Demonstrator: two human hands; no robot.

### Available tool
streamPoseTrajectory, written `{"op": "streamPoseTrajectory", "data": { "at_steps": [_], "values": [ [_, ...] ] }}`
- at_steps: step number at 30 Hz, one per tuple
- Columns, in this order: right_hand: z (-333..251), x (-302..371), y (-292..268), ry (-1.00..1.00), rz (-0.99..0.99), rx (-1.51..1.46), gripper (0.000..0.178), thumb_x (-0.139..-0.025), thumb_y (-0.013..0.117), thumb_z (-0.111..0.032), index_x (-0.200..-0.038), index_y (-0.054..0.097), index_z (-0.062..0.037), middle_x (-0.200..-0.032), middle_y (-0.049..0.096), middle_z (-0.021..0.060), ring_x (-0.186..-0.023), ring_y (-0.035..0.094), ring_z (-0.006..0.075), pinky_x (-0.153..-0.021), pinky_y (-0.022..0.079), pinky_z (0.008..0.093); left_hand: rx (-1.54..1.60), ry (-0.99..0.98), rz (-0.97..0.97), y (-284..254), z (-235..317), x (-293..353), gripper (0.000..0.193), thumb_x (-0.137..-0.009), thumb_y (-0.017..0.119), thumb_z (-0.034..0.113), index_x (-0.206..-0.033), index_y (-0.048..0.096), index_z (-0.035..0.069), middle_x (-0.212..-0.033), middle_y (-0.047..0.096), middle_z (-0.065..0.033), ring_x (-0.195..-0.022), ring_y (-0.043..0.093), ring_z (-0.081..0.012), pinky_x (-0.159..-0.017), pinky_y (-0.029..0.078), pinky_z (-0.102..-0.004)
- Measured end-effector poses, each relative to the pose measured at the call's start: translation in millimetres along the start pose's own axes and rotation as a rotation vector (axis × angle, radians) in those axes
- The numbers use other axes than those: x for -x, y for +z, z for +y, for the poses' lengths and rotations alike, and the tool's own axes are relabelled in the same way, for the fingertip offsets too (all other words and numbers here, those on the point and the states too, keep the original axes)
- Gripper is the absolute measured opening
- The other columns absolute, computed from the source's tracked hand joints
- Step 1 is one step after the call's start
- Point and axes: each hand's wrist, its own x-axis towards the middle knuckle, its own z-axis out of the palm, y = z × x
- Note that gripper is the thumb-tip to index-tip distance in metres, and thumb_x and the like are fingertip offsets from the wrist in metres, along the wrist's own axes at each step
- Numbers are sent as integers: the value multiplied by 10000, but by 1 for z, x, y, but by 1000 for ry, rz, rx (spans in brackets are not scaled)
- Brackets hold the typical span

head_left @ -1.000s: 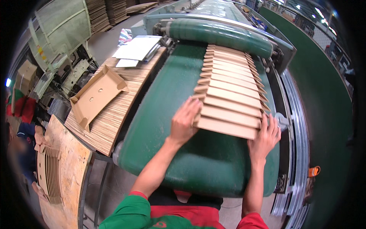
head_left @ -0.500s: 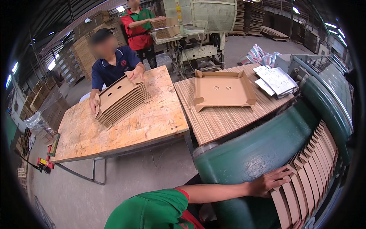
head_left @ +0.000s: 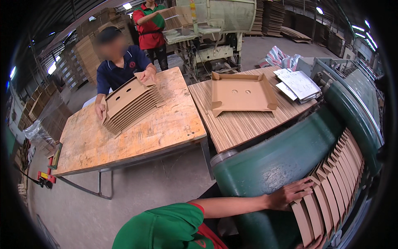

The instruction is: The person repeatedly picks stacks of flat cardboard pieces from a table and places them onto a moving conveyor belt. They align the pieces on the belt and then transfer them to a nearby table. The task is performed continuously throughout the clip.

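Observation:
A slanting row of overlapping folded brown cardboard pieces [head_left: 331, 186] lies on the green conveyor belt [head_left: 265, 166] at the right. My left hand [head_left: 290, 195] reaches across the belt and grips the upper left ends of the nearest pieces, its fingers lying over their edges and the thumb hidden. At the bottom edge, my right hand [head_left: 316, 242] shows only its fingers, closed round the lower end of the nearest piece; the rest of it is out of the picture.
Beyond the belt, a striped-top table [head_left: 203, 99] bears an open cardboard tray [head_left: 242, 97] and papers [head_left: 300, 85]. A co-worker in navy [head_left: 124, 66] holds stacked cardboard trays [head_left: 132, 106] at the wooden table [head_left: 166, 128]. Another person [head_left: 151, 37] handles cardboard by a machine [head_left: 224, 25].
The view has shifted slightly. More of my right hand's fingers show at the lower edge, on the nearest cardboard piece. My left hand stays at the pieces' upper ends.

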Motion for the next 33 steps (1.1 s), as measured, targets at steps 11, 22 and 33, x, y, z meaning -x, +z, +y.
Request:
{"op": "streamPoseTrajectory", "data": {
  "at_steps": [11,22,33],
  "values": [
    [5,-29,-30,-6,-429,-351,662,-796,752,-119,-1439,616,-44,-1441,637,221,-1302,626,415,-1101,494,508,-204,33,120,-17,10,0,579,-923,524,66,-1498,531,1,-1545,524,-259,-1461,483,-463,-1208,424,-534],
    [-10,-117,-57,-148,-1142,-539,1090,-602,952,-533,-1472,539,-22,-1157,613,211,-1064,591,404,-965,475,490,-62,-51,17,-32,28,18,671,-873,796,196,-1496,579,72,-1560,541,-219,-1462,482,-481,-1212,420,-541],
    [12,-43,-91,-97,-663,-7,901,-816,916,-430,-1540,519,-68,-1562,473,280,-1383,527,475,-1116,456,604,54,-82,8,-12,23,29,1006,-677,866,50,-1582,425,52,-1696,341,-202,-1582,280,-466,-1275,342,-542]
  ]
}}
